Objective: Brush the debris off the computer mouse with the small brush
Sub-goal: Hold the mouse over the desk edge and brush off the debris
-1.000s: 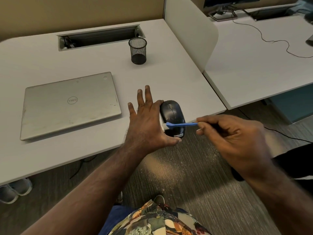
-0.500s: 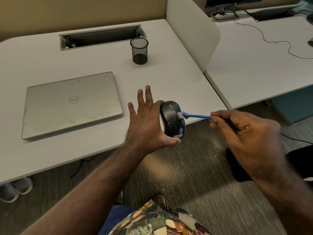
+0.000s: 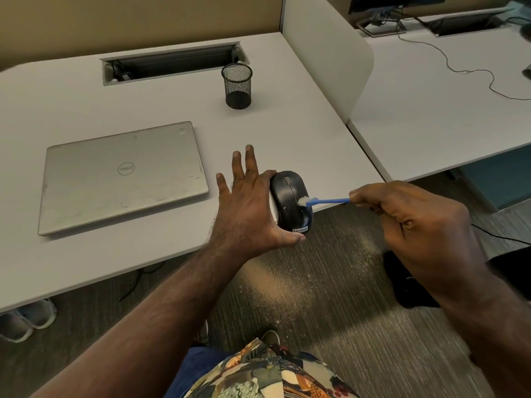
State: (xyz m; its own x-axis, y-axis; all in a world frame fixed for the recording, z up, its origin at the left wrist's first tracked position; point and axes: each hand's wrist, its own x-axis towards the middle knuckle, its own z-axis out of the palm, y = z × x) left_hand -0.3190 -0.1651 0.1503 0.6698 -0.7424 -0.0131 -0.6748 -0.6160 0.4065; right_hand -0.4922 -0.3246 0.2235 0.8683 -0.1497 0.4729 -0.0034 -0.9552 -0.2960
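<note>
Right now your left hand (image 3: 249, 209) clasps the computer mouse (image 3: 290, 201) between the thumb, hooked under its near end, and the forefinger, curled over its far end; the other three fingers are spread straight, pointing away over the desk (image 3: 86, 90). Your right hand (image 3: 416, 225) is closed on the blue handle of the small brush (image 3: 324, 201), pinching it at the very end, so the part of the handle inside the fist is hidden. The white bristles touch the right side of the mouse's top, just behind the scroll wheel.

You hold the mouse at the near edge of the desk, tilted so its top faces right, toward the brush; whether its underside touches the desk cannot be told, since your left palm covers that side. A few pale specks show on the black shell near the bristles.

A closed silver laptop (image 3: 123, 176) lies to the left of your left hand, and a black mesh pen cup (image 3: 237, 86) stands farther back. Pale dust is scattered on the carpet (image 3: 330, 297) below the mouse.
</note>
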